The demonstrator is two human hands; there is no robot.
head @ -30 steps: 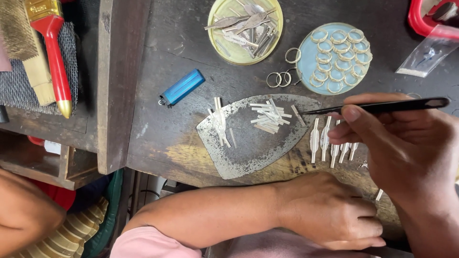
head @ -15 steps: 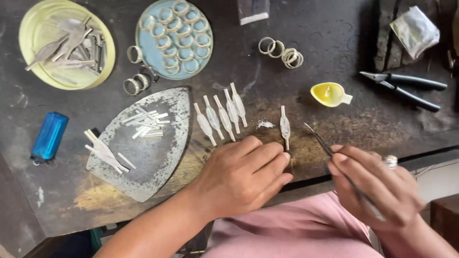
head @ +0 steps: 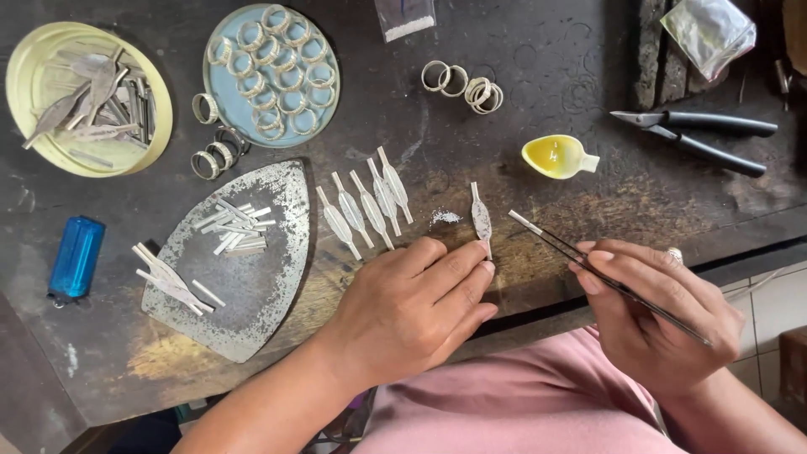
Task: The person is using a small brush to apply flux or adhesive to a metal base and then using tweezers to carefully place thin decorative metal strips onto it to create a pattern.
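I see my right hand (head: pixel 656 324) pinching tweezers (head: pixel 588 267), tips aimed up-left at the upright silver leaf piece (head: pixel 481 219) that my relaxed left hand's (head: pixel 412 307) fingertip steadies.

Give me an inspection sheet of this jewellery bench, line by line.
Surface: dark, scuffed bench, worn pale along the front edge.
Job's things: one leaf-shaped silver piece lying by the left fingertips; tweezers holding a small strip at the tip; little pile of grains.
Clutter: row of five more pieces, iron plate with strips, blue dish of rings, loose rings, yellow tin of scraps, small yellow dish, pliers, blue lighter, plastic bags.
Grippers: left hand resting on the bench; right hand gripping the tweezers.
Cables: nothing seen.
Surroundings: pink clothing, tiled floor.
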